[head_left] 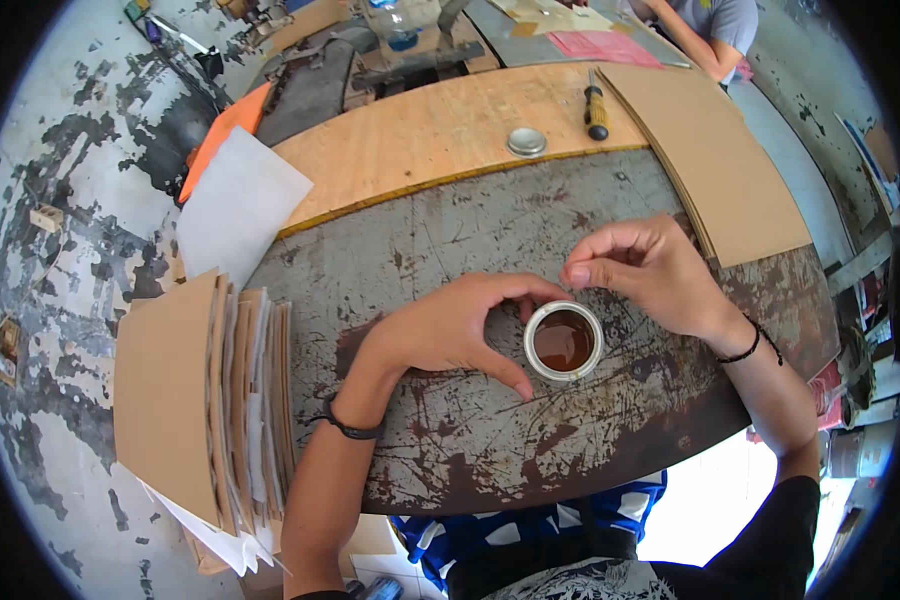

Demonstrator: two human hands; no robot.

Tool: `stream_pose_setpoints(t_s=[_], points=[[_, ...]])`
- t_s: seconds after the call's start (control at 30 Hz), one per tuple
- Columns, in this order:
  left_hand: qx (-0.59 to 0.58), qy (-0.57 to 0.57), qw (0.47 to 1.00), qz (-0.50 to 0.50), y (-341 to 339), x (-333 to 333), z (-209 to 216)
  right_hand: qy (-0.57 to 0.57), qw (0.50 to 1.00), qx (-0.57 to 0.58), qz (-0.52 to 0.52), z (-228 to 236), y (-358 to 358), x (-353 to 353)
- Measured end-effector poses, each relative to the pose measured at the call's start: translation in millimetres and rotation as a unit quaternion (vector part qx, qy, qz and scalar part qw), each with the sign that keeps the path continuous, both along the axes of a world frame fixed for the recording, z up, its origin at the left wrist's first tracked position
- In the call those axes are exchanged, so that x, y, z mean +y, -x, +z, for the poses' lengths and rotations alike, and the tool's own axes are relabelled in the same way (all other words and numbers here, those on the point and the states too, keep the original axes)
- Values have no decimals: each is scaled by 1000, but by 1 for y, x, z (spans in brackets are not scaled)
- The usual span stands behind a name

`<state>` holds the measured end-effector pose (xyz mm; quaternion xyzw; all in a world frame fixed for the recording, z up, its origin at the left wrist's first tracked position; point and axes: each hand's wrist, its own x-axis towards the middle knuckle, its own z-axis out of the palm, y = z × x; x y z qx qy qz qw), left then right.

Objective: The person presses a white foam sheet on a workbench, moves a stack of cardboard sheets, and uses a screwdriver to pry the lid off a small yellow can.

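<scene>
An open round tin (564, 343) with a pale rim and brown liquid inside stands upright on the scratched grey-brown tabletop (450, 440). Curved around its left side is my left hand (460, 320), with thumb and fingers spread apart. Its fingertips reach the tin's far edge; whether they touch it I cannot tell. Just beyond the tin's upper right rim, my right hand (650, 275) is closed in a pinch of thumb and forefinger. Anything between those fingertips is too small to make out. A round metal lid (526, 141) lies on the wooden board beyond the tin.
A yellow-and-black-handled screwdriver (596, 112) lies on the wooden board (400, 150). Brown cardboard sheets (725, 160) lie at right; a cardboard stack (170, 390) stands at left beside a white sheet (235, 195). Beyond are a plastic bottle (394, 25) and another person's arm (695, 40).
</scene>
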<state>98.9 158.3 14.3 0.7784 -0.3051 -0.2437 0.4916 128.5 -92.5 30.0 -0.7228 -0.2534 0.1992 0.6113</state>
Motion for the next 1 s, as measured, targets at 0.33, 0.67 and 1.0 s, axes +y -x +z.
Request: stream_pose_setpoints(t_s=[0.33, 0.67, 1.0], points=[[-55, -28, 998, -3, 0, 0, -4, 31, 998, -28, -36, -35, -17, 4], [-61, 36, 997, -32, -12, 5, -21, 57, 988, -80, -122, -41, -44, 60], [117, 221, 967, -49, -27, 29, -29, -34, 951, -271, -145, -54, -126, 154]])
